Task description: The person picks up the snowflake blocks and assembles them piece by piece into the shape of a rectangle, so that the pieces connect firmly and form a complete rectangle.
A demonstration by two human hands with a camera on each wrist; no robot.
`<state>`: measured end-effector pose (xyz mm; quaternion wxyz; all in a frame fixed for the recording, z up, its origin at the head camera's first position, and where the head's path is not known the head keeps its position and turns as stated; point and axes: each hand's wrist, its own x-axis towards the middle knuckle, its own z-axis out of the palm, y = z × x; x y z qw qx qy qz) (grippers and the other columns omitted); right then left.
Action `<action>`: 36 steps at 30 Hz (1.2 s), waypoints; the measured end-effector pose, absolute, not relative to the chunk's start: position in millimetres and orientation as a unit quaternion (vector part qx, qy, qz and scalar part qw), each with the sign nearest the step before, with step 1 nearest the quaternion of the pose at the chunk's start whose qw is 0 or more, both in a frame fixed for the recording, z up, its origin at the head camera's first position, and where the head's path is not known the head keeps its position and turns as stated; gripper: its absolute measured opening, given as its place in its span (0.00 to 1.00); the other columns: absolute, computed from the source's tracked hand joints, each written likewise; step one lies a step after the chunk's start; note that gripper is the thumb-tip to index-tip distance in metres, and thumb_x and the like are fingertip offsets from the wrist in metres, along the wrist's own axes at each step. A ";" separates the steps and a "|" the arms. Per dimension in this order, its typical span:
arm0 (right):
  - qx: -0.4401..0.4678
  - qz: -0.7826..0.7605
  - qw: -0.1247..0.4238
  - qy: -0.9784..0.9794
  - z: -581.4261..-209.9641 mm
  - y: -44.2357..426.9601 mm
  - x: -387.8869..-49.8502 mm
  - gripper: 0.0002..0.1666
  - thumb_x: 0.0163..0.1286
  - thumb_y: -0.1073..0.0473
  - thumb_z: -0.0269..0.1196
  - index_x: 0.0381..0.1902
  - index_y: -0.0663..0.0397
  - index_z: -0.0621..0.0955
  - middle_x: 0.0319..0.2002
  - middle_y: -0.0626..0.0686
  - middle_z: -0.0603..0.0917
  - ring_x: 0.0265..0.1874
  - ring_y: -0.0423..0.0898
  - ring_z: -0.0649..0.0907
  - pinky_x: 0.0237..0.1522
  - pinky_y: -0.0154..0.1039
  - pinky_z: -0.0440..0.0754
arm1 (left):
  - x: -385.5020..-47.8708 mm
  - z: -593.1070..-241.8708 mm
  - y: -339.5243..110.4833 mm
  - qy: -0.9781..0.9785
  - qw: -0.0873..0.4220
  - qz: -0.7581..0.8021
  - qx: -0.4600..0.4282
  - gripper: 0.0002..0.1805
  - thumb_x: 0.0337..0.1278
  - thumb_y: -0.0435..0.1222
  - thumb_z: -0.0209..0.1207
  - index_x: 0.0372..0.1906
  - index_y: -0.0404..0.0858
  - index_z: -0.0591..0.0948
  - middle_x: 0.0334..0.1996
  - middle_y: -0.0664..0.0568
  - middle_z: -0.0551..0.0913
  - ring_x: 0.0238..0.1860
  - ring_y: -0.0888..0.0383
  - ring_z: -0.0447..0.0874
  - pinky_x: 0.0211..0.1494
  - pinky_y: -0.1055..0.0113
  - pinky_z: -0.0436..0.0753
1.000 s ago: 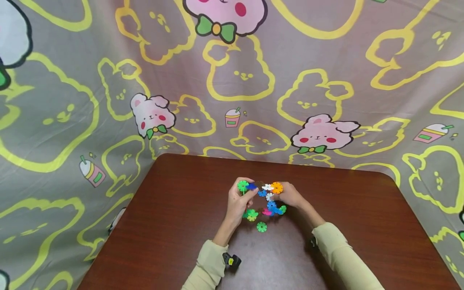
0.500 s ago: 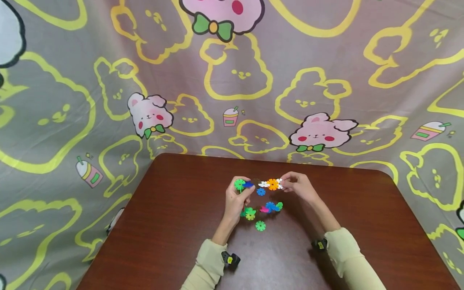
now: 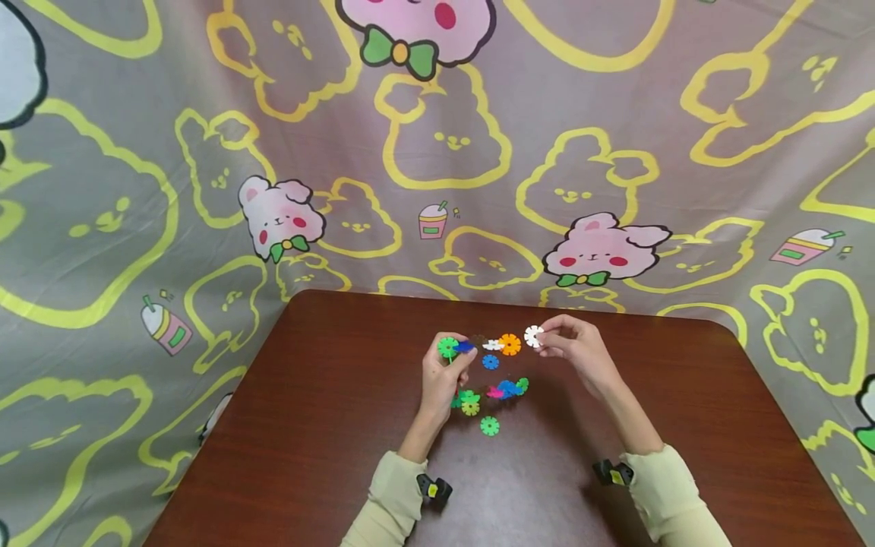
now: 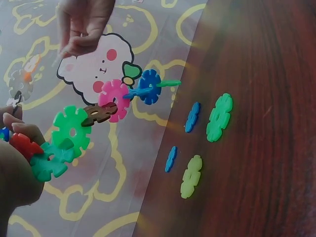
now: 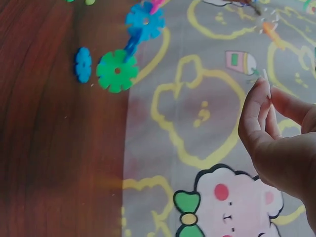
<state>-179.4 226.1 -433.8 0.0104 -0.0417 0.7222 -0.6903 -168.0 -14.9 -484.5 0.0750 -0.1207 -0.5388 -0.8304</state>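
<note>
A chain of slotted snowflake discs is held up in my left hand (image 3: pixel 440 380). In the head view, a green disc (image 3: pixel 447 348) and a dark blue disc (image 3: pixel 464 346) lie by its fingers, and the chain runs right to an orange disc (image 3: pixel 510 344). Below the hand, the left wrist view shows the chain's other run: red, green, brown, a pink disc (image 4: pixel 114 100) and blue ones. Beyond the orange disc and apart from it, my right hand (image 3: pixel 584 353) pinches a white snowflake disc (image 3: pixel 533 336) between thumb and fingers; the right wrist view shows it edge-on.
On the brown table (image 3: pixel 328 425) lie loose discs: a green one (image 3: pixel 490 426), a yellow-green one (image 3: pixel 470 409) and a blue one (image 3: pixel 490 362). A smaller-looking blue disc (image 4: pixel 171 159) shows in the left wrist view. A patterned curtain (image 3: pixel 451 144) surrounds the table.
My right hand has moved up and right from beside the chain's orange disc, with the white disc now clearly apart from it. The left hand has hardly moved.
</note>
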 end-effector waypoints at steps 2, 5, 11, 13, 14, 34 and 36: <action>-0.041 -0.691 0.011 0.722 -429.8 224.9 -175.8 0.15 0.73 0.66 0.65 0.46 0.77 0.77 0.34 0.54 0.84 0.30 0.45 0.87 0.41 0.38 0.88 | -167.5 -484.1 -15.1 -0.538 0.074 -0.831 -0.121 0.16 0.63 0.24 0.63 0.51 0.20 0.72 0.22 0.57 0.76 0.17 0.64 0.68 0.21 0.73 0.68; -0.038 -0.695 0.014 0.718 -424.4 223.7 -170.4 0.14 0.74 0.65 0.66 0.45 0.74 0.77 0.33 0.54 0.86 0.31 0.47 0.88 0.42 0.38 0.88 | -166.8 -483.2 -15.4 -0.540 0.072 -0.829 -0.121 0.16 0.64 0.25 0.63 0.51 0.20 0.72 0.22 0.56 0.75 0.17 0.63 0.68 0.21 0.73 0.68; -0.030 -0.708 0.017 0.705 -416.5 220.3 -162.0 0.12 0.75 0.64 0.64 0.44 0.71 0.76 0.33 0.54 0.87 0.31 0.47 0.89 0.41 0.38 0.88 | -166.2 -482.5 -15.5 -0.549 0.073 -0.824 -0.119 0.15 0.64 0.25 0.63 0.50 0.22 0.73 0.21 0.55 0.75 0.16 0.62 0.68 0.21 0.73 0.69; -0.026 -0.713 0.020 0.700 -415.0 218.4 -159.9 0.11 0.75 0.65 0.64 0.44 0.70 0.75 0.33 0.54 0.87 0.31 0.46 0.89 0.41 0.38 0.88 | -166.3 -482.7 -15.2 -0.550 0.075 -0.823 -0.120 0.15 0.64 0.25 0.64 0.50 0.22 0.73 0.21 0.54 0.76 0.16 0.62 0.67 0.21 0.73 0.69; -0.022 -0.716 0.023 0.697 -414.2 217.1 -158.9 0.11 0.75 0.65 0.64 0.44 0.70 0.75 0.33 0.54 0.87 0.30 0.46 0.89 0.42 0.39 0.88 | -166.2 -482.8 -15.0 -0.551 0.076 -0.822 -0.121 0.15 0.64 0.26 0.64 0.50 0.22 0.74 0.21 0.54 0.75 0.16 0.62 0.67 0.20 0.73 0.69; 0.032 -0.747 0.044 0.663 -411.0 200.8 -146.3 0.13 0.76 0.65 0.61 0.50 0.66 0.70 0.32 0.50 0.88 0.31 0.45 0.90 0.41 0.38 0.88 | -166.4 -484.3 -12.7 -0.563 0.120 -0.805 -0.144 0.12 0.63 0.23 0.65 0.47 0.22 0.76 0.20 0.56 0.77 0.14 0.58 0.68 0.18 0.71 0.68; 0.027 -0.748 0.050 0.661 -410.9 199.8 -144.9 0.15 0.76 0.65 0.61 0.54 0.67 0.70 0.33 0.49 0.88 0.31 0.45 0.89 0.41 0.37 0.88 | -166.4 -483.8 -13.1 -0.566 0.128 -0.801 -0.143 0.11 0.62 0.23 0.65 0.46 0.22 0.77 0.21 0.55 0.77 0.14 0.59 0.69 0.18 0.71 0.68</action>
